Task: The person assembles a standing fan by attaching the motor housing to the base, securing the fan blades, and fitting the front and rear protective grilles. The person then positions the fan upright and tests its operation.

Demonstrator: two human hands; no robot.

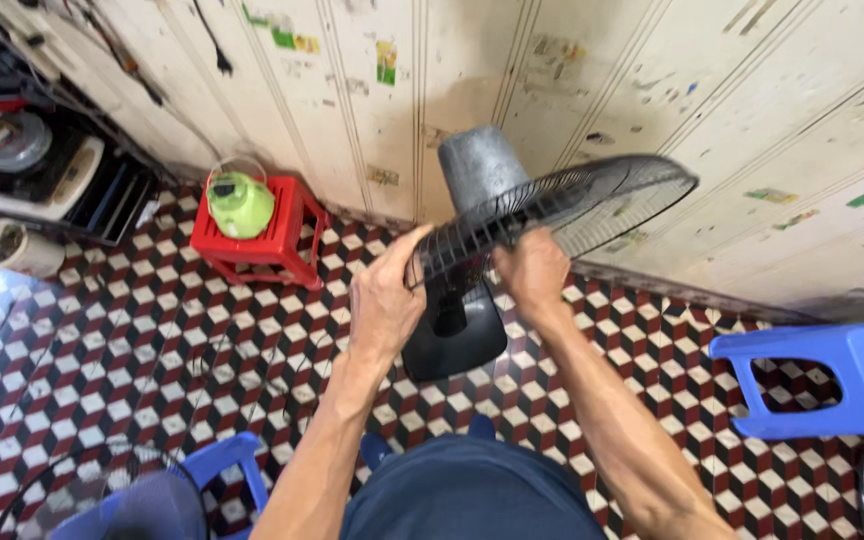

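both hands on the fan guard [562,205] | left hand [384,300] fingers curled over rim | right hand [532,270] grip clamped on rim, holding it level over the fan base [455,335]

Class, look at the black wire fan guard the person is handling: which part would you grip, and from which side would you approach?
Grip the fan guard at its outer rim, from the near edge, as the left hand and right hand do. It lies tilted, nearly edge-on, and its thin wires look too flimsy to grip.

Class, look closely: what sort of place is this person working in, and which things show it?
Probably a modest home or small repair corner: patterned red, black and white tiled floor, worn cream panelled wall, low red plastic stool; both hands grip a black wire fan guard.
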